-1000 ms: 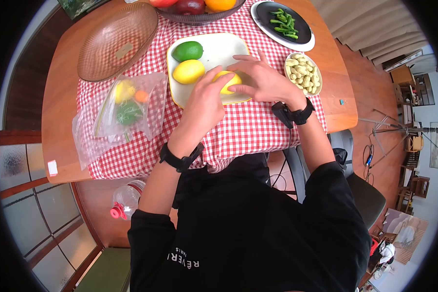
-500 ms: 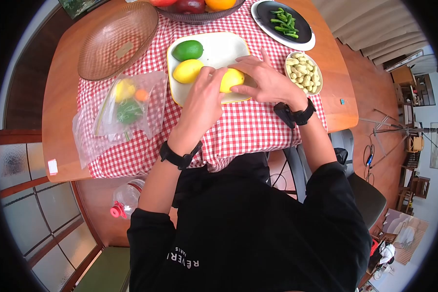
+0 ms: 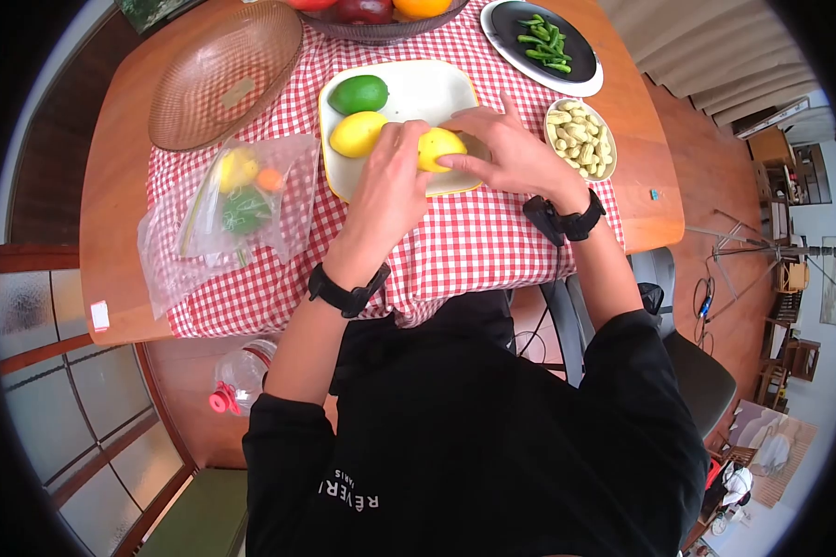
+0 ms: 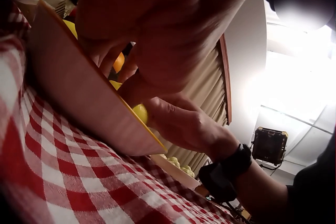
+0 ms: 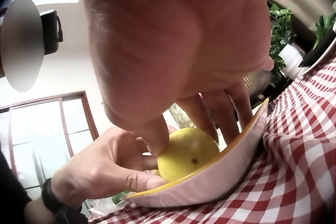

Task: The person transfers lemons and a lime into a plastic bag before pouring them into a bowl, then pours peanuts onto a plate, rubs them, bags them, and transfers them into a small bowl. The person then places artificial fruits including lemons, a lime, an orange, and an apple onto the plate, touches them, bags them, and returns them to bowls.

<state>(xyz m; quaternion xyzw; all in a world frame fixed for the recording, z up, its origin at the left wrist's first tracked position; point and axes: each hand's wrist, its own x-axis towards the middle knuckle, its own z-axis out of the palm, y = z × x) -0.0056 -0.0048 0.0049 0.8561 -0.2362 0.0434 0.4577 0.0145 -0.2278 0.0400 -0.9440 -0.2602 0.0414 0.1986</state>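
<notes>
A white dish with a yellow rim holds a green fruit, one yellow lemon at its left side and another lemon further right. My left hand grips the right-hand lemon from its left, while my right hand has thumb and fingers round its right side. In the right wrist view that lemon shows between both hands, just inside the rim. The left wrist view shows only a small part of the lemon; my left hand hides most of the dish's inside.
Left of the dish lie clear bags with coloured items, below an oval brown basket. A fruit bowl stands behind. At the right are a plate of green peppers and a bowl of peanuts.
The right-hand lemon has moved slightly right and up in the head view and turned between my hands. My left hand has shifted a little right; the fingers of both hands have closed nearer round it.
</notes>
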